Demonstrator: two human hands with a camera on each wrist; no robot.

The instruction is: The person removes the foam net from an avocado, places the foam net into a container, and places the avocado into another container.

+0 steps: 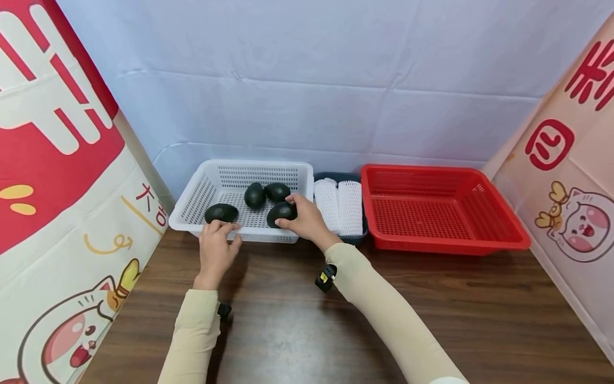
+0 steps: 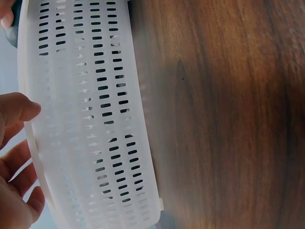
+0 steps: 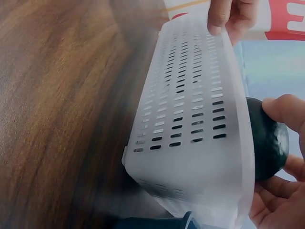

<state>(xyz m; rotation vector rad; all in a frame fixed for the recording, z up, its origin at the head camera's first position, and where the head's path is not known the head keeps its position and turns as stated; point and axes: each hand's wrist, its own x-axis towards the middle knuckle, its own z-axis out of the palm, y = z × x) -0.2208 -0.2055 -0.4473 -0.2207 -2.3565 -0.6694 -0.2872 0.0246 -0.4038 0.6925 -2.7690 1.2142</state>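
Note:
Several dark avocados lie in a white perforated basket (image 1: 249,233) at the back left. My right hand (image 1: 308,217) grips one avocado (image 1: 282,214) at the basket's front right corner, thumb on one side and fingers on the other. That same avocado (image 3: 268,138) shows just above the rim in the right wrist view. My left hand (image 1: 217,249) is at the front rim, fingers relaxed and reaching over it, close to another avocado (image 1: 221,213). In the left wrist view the left thumb (image 2: 21,109) lies at the rim. Two more avocados (image 1: 255,196) sit together mid-basket.
A dark blue container (image 1: 354,240) with white foam net sleeves (image 1: 350,208) stands against the white basket's right side. Right of that is a red perforated basket (image 1: 446,246). All stand on a brown wooden table (image 1: 297,320), with a pale cloth wall (image 1: 307,106) behind.

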